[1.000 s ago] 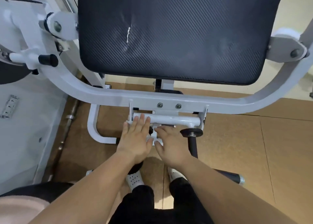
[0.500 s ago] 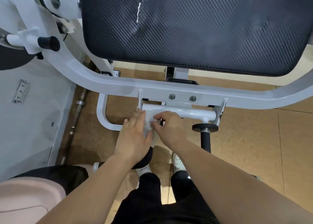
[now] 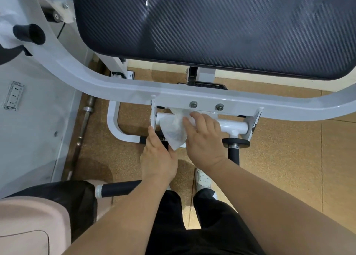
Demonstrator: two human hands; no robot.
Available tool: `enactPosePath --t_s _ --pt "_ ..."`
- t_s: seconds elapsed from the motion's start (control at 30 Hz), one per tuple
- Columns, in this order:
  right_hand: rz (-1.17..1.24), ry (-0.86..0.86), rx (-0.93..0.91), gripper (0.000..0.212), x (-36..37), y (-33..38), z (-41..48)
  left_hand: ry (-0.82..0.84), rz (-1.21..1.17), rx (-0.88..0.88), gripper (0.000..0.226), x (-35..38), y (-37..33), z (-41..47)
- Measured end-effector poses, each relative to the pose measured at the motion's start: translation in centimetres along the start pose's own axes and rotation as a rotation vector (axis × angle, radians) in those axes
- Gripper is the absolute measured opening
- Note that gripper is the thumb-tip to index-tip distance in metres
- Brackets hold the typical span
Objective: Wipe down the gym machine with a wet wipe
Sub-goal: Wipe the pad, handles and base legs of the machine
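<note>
The gym machine has a curved white frame (image 3: 115, 89) under a large black pad (image 3: 212, 27). Below the frame runs a short white crossbar (image 3: 233, 125) between two brackets. A white wet wipe (image 3: 176, 129) is draped over the left part of that crossbar and hangs down to a point. My right hand (image 3: 202, 137) lies on the crossbar with straight fingers pressing the wipe's right edge against it. My left hand (image 3: 157, 154) is just below and left of the wipe, its fingers straight and its fingertips near the left bracket, beside the wipe's lower edge.
A black round knob on a black post (image 3: 234, 145) sticks out under the crossbar at the right. A black-gripped handle (image 3: 119, 188) lies low at the left. A barbell (image 3: 84, 123) rests on the cork floor by a grey wall. My legs and white shoes stand below.
The camera has moved closer. The wipe, bunched between both hands before, now hangs spread over the crossbar. My right hand has slid up onto the bar; my left has dropped below it.
</note>
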State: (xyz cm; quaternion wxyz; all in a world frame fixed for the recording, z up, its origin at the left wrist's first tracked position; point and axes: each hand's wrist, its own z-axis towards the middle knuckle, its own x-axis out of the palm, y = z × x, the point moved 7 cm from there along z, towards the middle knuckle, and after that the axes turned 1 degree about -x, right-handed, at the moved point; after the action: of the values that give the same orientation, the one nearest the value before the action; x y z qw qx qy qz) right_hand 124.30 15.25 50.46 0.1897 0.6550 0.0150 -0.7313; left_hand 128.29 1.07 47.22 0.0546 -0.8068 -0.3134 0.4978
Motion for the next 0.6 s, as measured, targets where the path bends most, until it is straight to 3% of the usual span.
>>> enactPosePath --t_s 0.07,0.13,0.23,0.37,0.6 --pt "0.143 0.013 -0.152 0.046 0.1 0.9 -0.1 -0.005 0.005 -0.002 0.090 0.1 0.0 0.1" --pt "0.223 0.244 -0.280 0.059 1.4 1.7 0.0 0.003 0.002 0.002 0.093 0.2 -0.1 0.1" --pt "0.192 0.600 -0.301 0.082 3.0 1.7 0.5 -0.007 0.005 0.008 0.091 0.2 -0.1 0.1" --pt "0.062 0.630 -0.310 0.086 2.9 0.6 0.9 -0.051 0.011 -0.001 0.078 0.0 -0.2 0.1" --pt "-0.121 0.709 -0.155 0.090 1.8 -2.8 -3.3 -0.064 0.059 -0.004 0.075 -0.1 -0.3 0.1"
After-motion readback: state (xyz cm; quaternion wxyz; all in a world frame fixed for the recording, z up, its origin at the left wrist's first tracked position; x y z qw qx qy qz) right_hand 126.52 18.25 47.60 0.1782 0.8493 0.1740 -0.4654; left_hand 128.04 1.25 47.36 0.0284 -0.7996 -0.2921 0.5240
